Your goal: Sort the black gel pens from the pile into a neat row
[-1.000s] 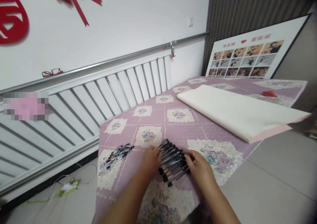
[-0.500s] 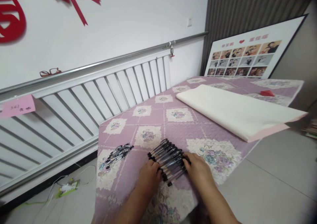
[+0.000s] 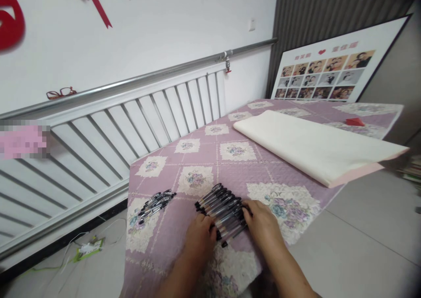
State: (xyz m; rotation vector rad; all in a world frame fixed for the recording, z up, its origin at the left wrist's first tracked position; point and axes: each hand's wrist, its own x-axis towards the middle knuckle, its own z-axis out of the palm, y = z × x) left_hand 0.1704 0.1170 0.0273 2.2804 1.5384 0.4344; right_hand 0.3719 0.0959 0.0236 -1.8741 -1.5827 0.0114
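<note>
A row of several black-capped clear pens lies side by side on the purple floral quilted cloth, near its front corner. My left hand rests against the row's near left end, fingers curled onto the pens. My right hand presses on the row's right side, fingers bent over the pen ends. A smaller loose bunch of the same pens lies to the left on the cloth, apart from both hands.
A cream folded sheet with a pink underside lies across the far right of the cloth. A small red object sits beyond it. A white slatted radiator cover runs along the left; a photo board leans at the back. Cables lie on the floor.
My left hand has slid back from the middle of the pen row to its near end. The right hand stays on the right side. The view has shifted slightly.
</note>
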